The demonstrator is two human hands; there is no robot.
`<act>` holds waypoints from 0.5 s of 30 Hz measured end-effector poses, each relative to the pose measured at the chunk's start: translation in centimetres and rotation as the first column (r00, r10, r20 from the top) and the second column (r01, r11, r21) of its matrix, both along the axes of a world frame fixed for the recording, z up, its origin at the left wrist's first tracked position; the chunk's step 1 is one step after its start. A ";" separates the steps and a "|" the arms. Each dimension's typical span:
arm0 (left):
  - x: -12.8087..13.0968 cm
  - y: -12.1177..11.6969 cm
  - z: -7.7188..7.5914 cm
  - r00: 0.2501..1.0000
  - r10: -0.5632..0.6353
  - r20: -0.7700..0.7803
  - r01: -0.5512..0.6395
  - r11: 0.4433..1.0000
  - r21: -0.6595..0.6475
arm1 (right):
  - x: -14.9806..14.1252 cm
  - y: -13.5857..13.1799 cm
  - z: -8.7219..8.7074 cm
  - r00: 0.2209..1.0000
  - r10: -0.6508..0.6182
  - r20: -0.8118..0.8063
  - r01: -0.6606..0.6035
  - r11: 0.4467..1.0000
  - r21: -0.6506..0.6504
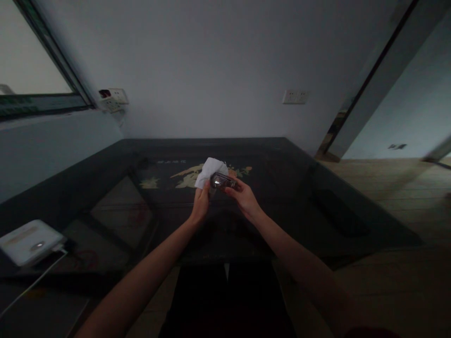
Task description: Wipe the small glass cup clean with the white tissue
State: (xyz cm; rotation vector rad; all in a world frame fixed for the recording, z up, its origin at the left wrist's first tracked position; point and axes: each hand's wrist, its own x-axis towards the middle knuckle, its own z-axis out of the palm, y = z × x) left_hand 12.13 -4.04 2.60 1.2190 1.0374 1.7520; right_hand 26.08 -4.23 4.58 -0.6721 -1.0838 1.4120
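My left hand (200, 203) is closed around a white tissue (210, 169), which sticks up above the fingers. My right hand (244, 196) grips a small shiny glass-like object (222, 180), too dim to name exactly. The tissue touches the left end of that object. Both hands are held together above a dark glass-topped table (303, 188) with a faint map-like picture (190, 176) under the glass.
A white box-shaped device (30, 241) with a white cable (35, 280) lies at the table's left end. Wall sockets (113, 99) sit near the window corner, another socket plate (296, 96) on the back wall. Wooden floor (398, 197) and a doorway are to the right.
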 end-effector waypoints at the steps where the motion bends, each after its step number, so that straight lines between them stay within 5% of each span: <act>1: 0.1 -0.1 -0.1 1.000 0.002 0.007 -0.002 1.000 0.003 | 0.0 0.0 0.0 1.000 0.002 -0.009 -0.002 1.000 -0.010; 7: 0.8 -2.0 0.1 0.990 0.058 -0.130 -0.043 0.993 0.113 | 0.2 0.2 0.2 0.997 0.012 -0.079 -0.012 1.000 -0.006; 15: 1.1 -2.5 0.0 0.938 -0.005 -0.348 0.082 0.975 0.207 | 0.4 0.4 0.3 0.995 -0.003 -0.104 0.001 1.000 -0.014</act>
